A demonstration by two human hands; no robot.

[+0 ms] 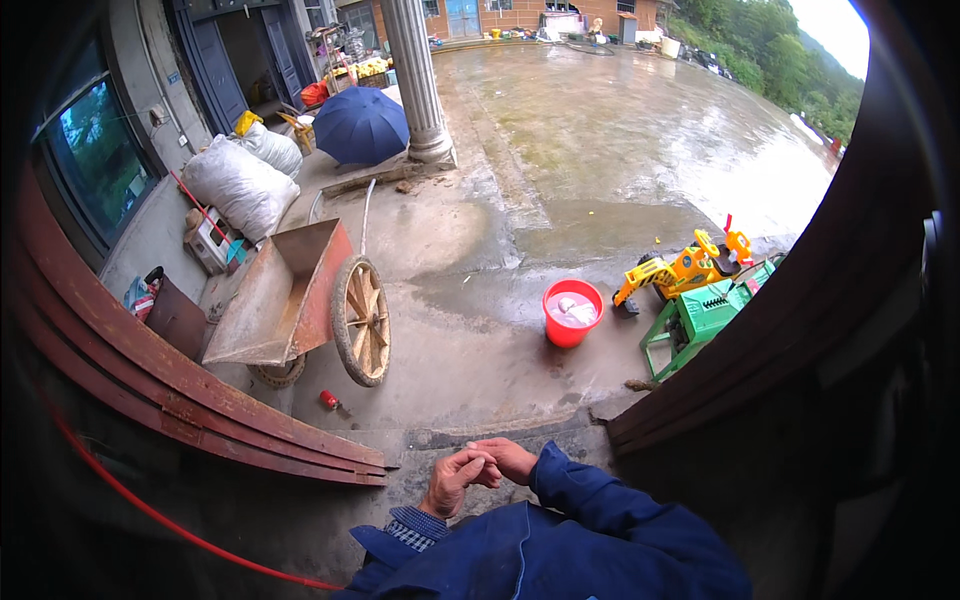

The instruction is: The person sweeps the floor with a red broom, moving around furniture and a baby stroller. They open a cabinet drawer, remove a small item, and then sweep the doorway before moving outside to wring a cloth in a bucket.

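Observation:
My left hand (453,480) and my right hand (507,459) meet in front of my body at the doorway, fingers touching. Whether anything small lies between the fingers is hidden. Blue jacket sleeves cover both arms, with a checked cuff at the left wrist. Beyond the threshold stands a red plastic bucket (568,336) with whitish cloth in cloudy water. A metal cart (319,289) with spoked wheels is on the left, and a small red object (328,399) lies on the concrete near it.
Reddish door frame parts (187,420) flank the doorway. At right are a green metal machine (701,315) and a yellow toy excavator (686,271). White sacks (240,184), a blue umbrella (361,126) and a fluted column (420,82) stand farther off. A red hose or cable (150,511) curves at lower left.

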